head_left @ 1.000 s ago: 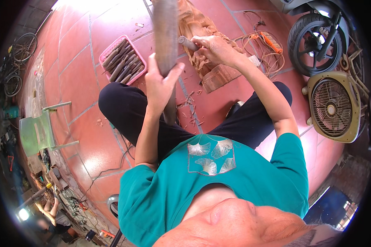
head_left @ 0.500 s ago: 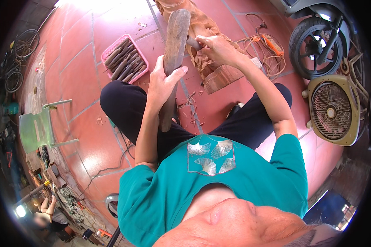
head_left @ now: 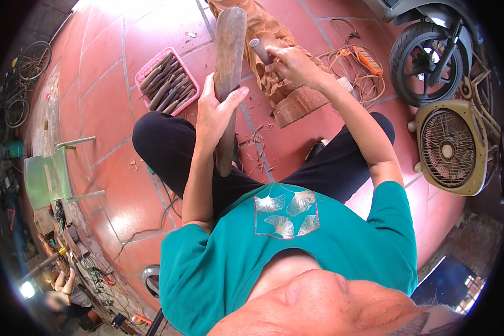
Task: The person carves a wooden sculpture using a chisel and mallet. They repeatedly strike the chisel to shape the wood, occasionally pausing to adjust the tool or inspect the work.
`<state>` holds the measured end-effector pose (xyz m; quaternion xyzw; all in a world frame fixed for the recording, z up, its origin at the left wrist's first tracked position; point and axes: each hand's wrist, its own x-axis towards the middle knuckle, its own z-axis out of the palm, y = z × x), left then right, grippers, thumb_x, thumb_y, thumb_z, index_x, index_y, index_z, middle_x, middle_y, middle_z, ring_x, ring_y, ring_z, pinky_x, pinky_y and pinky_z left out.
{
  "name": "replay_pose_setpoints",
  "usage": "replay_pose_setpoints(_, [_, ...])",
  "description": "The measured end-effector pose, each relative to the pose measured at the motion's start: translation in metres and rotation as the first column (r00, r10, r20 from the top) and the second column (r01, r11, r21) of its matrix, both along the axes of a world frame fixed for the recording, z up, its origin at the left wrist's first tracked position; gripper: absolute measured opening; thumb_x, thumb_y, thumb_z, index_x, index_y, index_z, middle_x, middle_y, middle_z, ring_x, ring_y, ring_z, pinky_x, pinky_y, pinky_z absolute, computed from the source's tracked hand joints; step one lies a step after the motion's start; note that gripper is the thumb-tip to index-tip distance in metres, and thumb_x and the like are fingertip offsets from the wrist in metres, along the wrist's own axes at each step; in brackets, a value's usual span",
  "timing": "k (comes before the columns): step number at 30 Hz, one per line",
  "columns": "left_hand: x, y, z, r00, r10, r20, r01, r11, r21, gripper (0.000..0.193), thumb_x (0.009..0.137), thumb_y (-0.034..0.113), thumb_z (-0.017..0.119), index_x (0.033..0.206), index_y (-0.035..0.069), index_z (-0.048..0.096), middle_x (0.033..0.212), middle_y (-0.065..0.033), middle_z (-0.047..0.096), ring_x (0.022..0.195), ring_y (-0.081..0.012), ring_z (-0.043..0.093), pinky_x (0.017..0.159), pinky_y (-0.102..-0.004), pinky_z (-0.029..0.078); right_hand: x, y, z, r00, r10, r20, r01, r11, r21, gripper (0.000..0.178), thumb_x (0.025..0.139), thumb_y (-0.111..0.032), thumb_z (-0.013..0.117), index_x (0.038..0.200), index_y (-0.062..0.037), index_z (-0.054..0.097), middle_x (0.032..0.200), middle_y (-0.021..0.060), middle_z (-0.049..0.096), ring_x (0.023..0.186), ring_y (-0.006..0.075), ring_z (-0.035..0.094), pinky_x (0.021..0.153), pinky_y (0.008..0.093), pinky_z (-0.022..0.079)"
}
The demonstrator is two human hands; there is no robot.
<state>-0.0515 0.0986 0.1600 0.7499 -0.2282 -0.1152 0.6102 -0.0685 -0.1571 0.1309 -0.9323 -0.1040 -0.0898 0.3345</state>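
Note:
A long, flat wooden mallet [head_left: 229, 50] is gripped around its lower middle by my left hand [head_left: 215, 112]. In my right hand [head_left: 294, 66] is a chisel with a round wooden handle [head_left: 260, 50], fingers wrapped about it. The handle's butt end points up and left toward the mallet, with a gap between them. Whether the chisel's blade touches wood is hidden by my hand. Under it lies a carved wooden figure [head_left: 263, 28] with deep folds, its flat base [head_left: 300, 105] toward me.
A pink basket [head_left: 138, 82] of carving tools stands left of the carving. Wood shavings [head_left: 257, 134] lie between my feet. Right are an orange power tool [head_left: 367, 60] with tangled cords, a motorbike wheel [head_left: 427, 64] and a box fan [head_left: 452, 148]. A green chair [head_left: 43, 178] is far left.
The mallet has drawn slightly left, away from the chisel. The chisel's handle has tilted up, so its butt end now shows clear of the mallet.

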Motion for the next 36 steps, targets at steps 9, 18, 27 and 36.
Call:
replay_pose_setpoints(9, [0.001,0.004,0.004,0.995,0.060,-0.083,-0.069,0.992,-0.110,0.034,0.091,0.017,0.071,0.118,0.003,0.058,0.089,-0.0002,0.061,0.077,-0.0072,0.055,0.070,-0.0223,0.045,0.005,0.012,0.006,0.991,0.092,-0.100,-0.101,0.990,-0.093,0.023,0.086,-0.007,0.066,0.107,-0.0051,0.057,0.089,0.0196,0.066,0.087,0.0385,0.066,0.075,0.0463,0.050])
replay_pose_setpoints(18, [-0.012,0.003,-0.008,0.975,0.183,-0.122,-0.202,0.966,-0.164,0.027,0.093,0.011,0.068,0.116,0.003,0.056,0.090,0.0007,0.059,0.077,-0.0060,0.053,0.067,-0.0221,0.044,0.008,0.019,-0.002,0.983,0.140,-0.122,-0.153,0.983,-0.097,0.026,0.086,-0.007,0.066,0.110,-0.0049,0.057,0.091,0.0190,0.067,0.091,0.0393,0.065,0.079,0.0496,0.049])
replay_pose_setpoints(27, [-0.014,0.007,-0.009,0.945,0.172,-0.279,-0.245,0.936,-0.252,0.025,0.095,0.017,0.066,0.112,0.004,0.055,0.080,0.0011,0.055,0.061,-0.0065,0.052,0.052,-0.0241,0.042,0.006,0.018,-0.003,0.984,0.143,-0.108,-0.152,0.985,-0.083,0.025,0.085,-0.006,0.065,0.109,-0.0034,0.059,0.089,0.0195,0.065,0.090,0.0387,0.065,0.079,0.0486,0.049])
replay_pose_setpoints(36, [-0.008,0.009,-0.021,0.959,0.012,-0.282,-0.057,0.987,-0.151,0.029,0.094,0.018,0.068,0.117,0.003,0.058,0.089,0.0011,0.059,0.076,-0.0063,0.053,0.067,-0.0226,0.044,0.001,-0.002,0.017,0.983,-0.057,-0.172,0.073,0.993,0.089,0.018,0.092,-0.010,0.066,0.105,-0.0025,0.057,0.085,0.0134,0.066,0.081,0.0260,0.068,0.073,0.0411,0.054])
